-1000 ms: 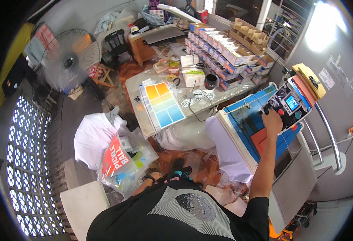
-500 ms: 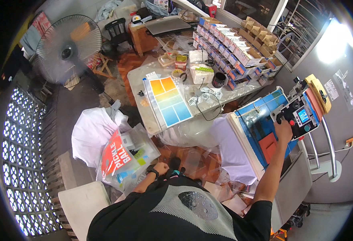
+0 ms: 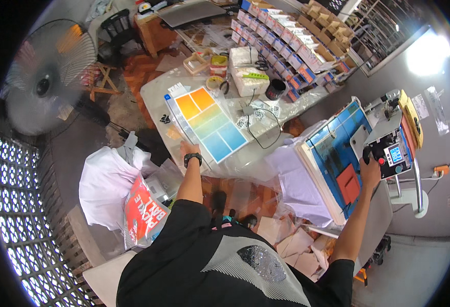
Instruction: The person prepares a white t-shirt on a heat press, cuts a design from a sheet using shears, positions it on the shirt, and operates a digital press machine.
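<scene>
My right hand [image 3: 370,171] is closed around the black handle [image 3: 366,153] of a heat press, beside its control box [image 3: 391,156] with a lit blue screen, a red button and a green one. Under and left of the press head lies a blue board [image 3: 332,148] with a reddish pad [image 3: 348,183] on it. My left hand [image 3: 188,148], wearing a black watch, reaches over the table's near edge, close to the lower left side of a printed sheet [image 3: 209,123] with orange-to-blue panels. Its fingers are too small and foreshortened to read.
White cloth [image 3: 304,189] hangs beside the press. On the table [image 3: 156,94] are scissors [image 3: 261,63], tape [image 3: 214,83], a black mug [image 3: 276,89] and a cable [image 3: 263,146]. Rows of small boxes [image 3: 286,41] stand behind. A fan [image 3: 43,87] and a red-printed bag [image 3: 144,211] are at left.
My left hand has moved forward from near my body to the table beside the printed sheet. My right hand stays on the press handle. The view has shifted.
</scene>
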A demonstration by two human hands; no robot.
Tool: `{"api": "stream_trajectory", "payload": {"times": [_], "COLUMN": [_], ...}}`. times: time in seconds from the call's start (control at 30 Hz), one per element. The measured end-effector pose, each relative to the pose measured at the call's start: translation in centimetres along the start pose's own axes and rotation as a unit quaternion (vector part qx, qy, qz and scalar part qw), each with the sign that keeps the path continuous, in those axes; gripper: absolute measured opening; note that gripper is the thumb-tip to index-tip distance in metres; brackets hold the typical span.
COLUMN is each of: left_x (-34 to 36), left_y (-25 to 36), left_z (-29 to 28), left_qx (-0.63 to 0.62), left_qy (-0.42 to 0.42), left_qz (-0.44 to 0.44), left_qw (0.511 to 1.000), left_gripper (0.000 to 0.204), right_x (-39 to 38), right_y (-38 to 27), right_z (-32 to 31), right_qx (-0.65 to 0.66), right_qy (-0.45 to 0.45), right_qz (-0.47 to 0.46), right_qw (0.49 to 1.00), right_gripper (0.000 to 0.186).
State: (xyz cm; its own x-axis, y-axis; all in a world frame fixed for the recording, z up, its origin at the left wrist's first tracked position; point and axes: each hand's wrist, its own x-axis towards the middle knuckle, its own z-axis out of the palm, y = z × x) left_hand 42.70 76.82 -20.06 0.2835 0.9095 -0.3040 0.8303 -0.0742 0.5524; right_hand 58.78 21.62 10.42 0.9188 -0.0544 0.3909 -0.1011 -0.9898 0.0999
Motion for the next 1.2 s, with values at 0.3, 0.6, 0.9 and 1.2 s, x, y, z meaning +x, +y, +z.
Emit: {"api": "stream_trajectory", "payload": {"times": [0.3, 0.6, 0.9, 1.2], "left_x": [2.6, 7.3, 1.5, -31.0], "left_y": [-1.1, -0.9, 12.0, 6.3], "left_z": [0.5, -1.3, -12.0, -14.2], "left_qx": [0.013, -0.079, 0.094, -0.084], "left_qy": [0.000, -0.058, 0.198, -0.558], "left_qz": [0.185, 0.294, 0.667, 0.589], "left_qw": [0.983, 0.951, 0.712, 0.579], "left_gripper": [0.020, 0.030, 0.039, 0.015], "right_x": [0.3, 0.9, -3.2, -37.1], "right_y": [0.1, -2.2, -3.0, -2.3], "right_z": [1.5, 0.4, 1.0, -7.5], "right_qx": [-0.025, -0.001, 0.000, 0.589], "right_qy": [0.029, -0.034, 0.214, -0.164], "right_qz": [0.011, 0.043, -0.044, 0.185], "right_qw": [0.999, 0.999, 0.976, 0.769], "right_gripper": [0.042, 0.051, 0.042, 0.042]}}
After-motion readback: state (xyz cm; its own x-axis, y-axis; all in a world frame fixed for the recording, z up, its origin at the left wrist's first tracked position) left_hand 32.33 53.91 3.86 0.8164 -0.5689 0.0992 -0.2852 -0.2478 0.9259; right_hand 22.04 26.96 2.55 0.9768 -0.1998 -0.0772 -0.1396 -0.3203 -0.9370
